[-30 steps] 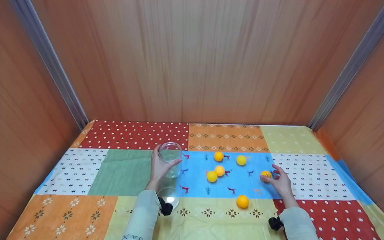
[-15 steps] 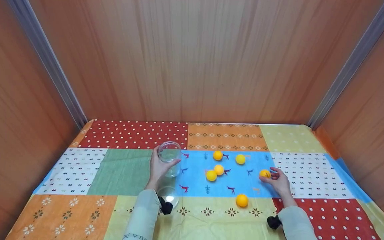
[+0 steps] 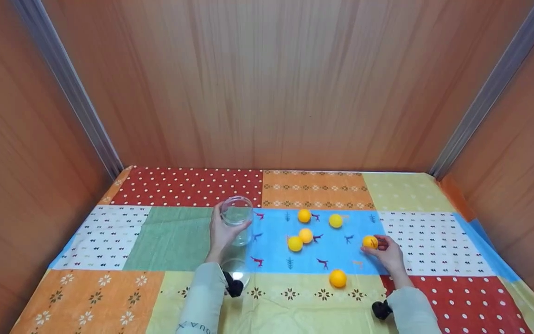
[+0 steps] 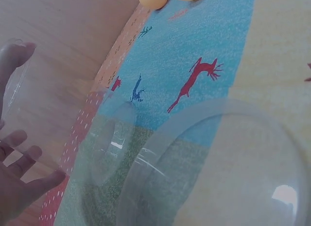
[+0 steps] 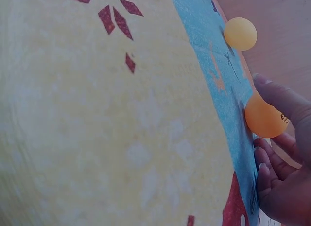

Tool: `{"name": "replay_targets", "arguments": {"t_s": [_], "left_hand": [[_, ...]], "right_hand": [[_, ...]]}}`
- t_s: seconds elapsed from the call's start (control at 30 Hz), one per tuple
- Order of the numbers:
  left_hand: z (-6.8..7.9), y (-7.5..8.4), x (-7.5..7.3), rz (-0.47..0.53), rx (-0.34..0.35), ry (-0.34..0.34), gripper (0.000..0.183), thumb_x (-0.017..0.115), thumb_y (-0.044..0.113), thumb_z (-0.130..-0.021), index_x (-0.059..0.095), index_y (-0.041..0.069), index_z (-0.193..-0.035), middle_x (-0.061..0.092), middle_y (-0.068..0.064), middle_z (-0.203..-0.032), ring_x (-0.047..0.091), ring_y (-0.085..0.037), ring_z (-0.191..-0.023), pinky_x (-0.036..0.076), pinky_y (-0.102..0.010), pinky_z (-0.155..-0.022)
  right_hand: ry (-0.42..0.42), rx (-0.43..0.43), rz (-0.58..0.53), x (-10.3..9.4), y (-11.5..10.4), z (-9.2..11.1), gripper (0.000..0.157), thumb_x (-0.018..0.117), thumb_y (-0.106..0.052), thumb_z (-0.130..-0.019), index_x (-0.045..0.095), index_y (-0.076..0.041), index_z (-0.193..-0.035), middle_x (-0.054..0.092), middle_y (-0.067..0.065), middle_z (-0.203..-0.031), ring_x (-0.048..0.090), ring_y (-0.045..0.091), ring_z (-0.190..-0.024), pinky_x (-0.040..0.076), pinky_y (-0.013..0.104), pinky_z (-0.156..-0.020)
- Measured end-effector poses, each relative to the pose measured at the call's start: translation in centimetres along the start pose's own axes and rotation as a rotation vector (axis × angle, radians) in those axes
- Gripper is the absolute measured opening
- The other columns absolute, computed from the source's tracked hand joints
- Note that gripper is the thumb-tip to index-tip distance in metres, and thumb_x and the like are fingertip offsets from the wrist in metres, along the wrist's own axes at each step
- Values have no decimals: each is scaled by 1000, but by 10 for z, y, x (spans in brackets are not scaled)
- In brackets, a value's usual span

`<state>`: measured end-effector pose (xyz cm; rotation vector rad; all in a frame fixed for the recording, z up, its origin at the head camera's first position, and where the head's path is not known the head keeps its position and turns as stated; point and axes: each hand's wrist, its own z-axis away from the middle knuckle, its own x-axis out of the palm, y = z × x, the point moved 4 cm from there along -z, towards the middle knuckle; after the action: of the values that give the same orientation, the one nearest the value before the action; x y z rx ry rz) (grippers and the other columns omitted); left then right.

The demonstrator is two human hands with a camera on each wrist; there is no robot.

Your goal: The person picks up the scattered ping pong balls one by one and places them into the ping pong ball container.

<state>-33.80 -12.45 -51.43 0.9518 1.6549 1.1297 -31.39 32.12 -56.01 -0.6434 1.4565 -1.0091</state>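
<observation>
My left hand holds a clear round jar, thumb and fingers around its side, on the cloth's green and blue patches. The transparent jar is faint in the left wrist view. Close to the left wrist lies a clear round lid, partly behind the sleeve. On the right of the blue patch, my right hand pinches an orange ping-pong ball between thumb and fingers. Dark print marks this ball in the right wrist view; the other fingers curl beneath it.
Several other yellow-orange balls lie between the hands: two touching ones, including a yellow ball, two farther back, and an orange ball nearer. A patchwork tablecloth covers the table. Wood-grain panels stand behind and at both sides.
The right hand's fingers have drawn in from a spread pose and now pinch the orange ping-pong ball. The left hand and jar stay in place.
</observation>
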Motion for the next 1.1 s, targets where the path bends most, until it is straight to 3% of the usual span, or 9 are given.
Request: {"name": "replay_targets", "arguments": {"t_s": [0.43,0.8,1.1], "left_hand": [[-1,2,2,21,8,13,75,80,30,-63,36,17,-122,44,-9,-126,39,-28,-117,34,-48,-93],[0,1,1,24,1,20,74,80,28,-62,37,18,-122,45,-8,-125,41,-23,-114,35,-47,-93],[0,0,0,14,1,17,77,80,31,-61,37,15,-123,45,-10,-125,41,-28,-115,36,-49,-92]], "right_hand": [[9,4,38,1,0,2,54,71,-20,-74,47,5,-115,53,19,-105,49,29,-92,41,37,-84],[-15,4,23,0,-6,5,57,72,-23,-73,47,3,-117,52,20,-108,49,30,-94,40,40,-86],[-31,-24,18,6,-16,9,56,72,-23,-74,48,2,-117,53,17,-107,50,28,-93,41,36,-84]]}}
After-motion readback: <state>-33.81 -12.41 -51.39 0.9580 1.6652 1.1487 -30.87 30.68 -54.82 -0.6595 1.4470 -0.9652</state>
